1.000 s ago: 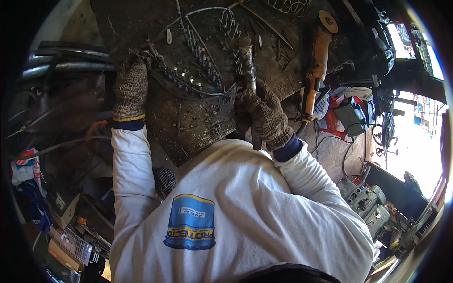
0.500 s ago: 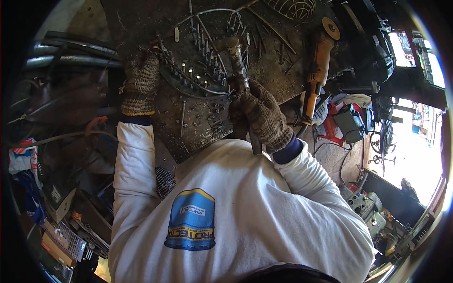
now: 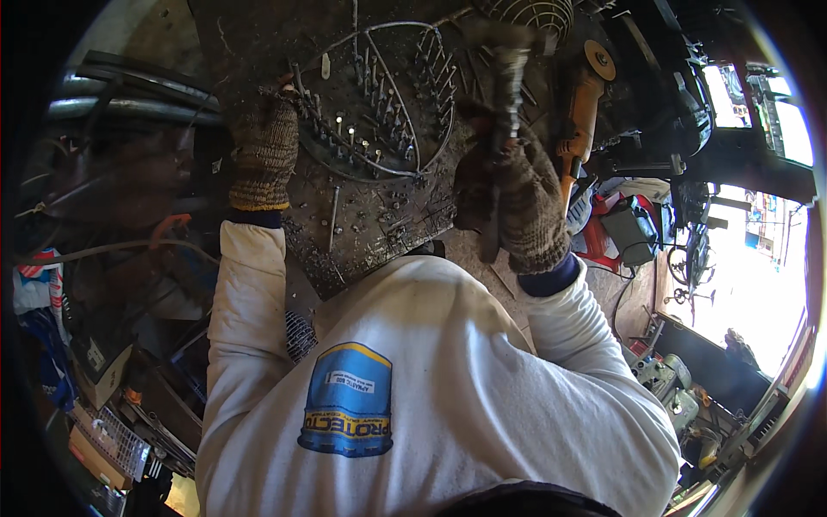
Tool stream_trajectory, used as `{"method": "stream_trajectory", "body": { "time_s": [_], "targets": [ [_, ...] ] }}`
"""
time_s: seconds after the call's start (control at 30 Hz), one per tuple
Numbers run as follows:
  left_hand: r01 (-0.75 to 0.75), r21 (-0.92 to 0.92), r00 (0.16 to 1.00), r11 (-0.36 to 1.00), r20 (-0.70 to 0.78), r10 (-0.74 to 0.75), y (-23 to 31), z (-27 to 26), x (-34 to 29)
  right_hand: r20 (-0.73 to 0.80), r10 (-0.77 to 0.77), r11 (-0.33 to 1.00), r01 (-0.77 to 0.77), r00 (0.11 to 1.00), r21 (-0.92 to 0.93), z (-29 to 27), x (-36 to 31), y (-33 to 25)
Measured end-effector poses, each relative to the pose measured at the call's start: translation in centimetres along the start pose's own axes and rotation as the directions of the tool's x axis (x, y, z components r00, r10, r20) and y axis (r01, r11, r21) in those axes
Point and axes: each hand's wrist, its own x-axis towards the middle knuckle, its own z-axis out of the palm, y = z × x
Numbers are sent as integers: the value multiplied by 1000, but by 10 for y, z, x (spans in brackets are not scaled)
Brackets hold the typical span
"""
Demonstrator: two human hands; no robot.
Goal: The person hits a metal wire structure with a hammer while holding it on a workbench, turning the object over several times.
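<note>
- On my feed, the right hand (image 3: 523,194) clenches the hammer (image 3: 510,86), presumably for control.
- The metal frame (image 3: 395,110) lies on the tabletop (image 3: 366,226), probably for support.
- Left hand (image 3: 264,142) at its edge; I can't tell whether those fingers grasp it.

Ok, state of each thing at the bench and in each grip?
Right grip: gloved, closed on hammer
Hammer: held, head blurred
Left grip: gloved, at frame's left end; hold unclear
Frame: lying on bench
Pegs: standing
Grinder: lying unheld, disc fitted; power unclear
Loose rod: lying flat
Bench: littered with metal bits
</note>
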Motion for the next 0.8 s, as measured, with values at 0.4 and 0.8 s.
{"method": "stream_trajectory", "body": {
  "time_s": [0.4, 0.8],
  "targets": [
    [-248, 240, 963, 938, -43, 266, 6, 3, -1, -60, 172, 973, -180, 983, -145, 11, 26, 1],
    [-403, 253, 908, 880, -10, 419, -21, 4, 2, 9, 284, 958, -284, 959, -31, 2, 34, -9]
  ]
}}
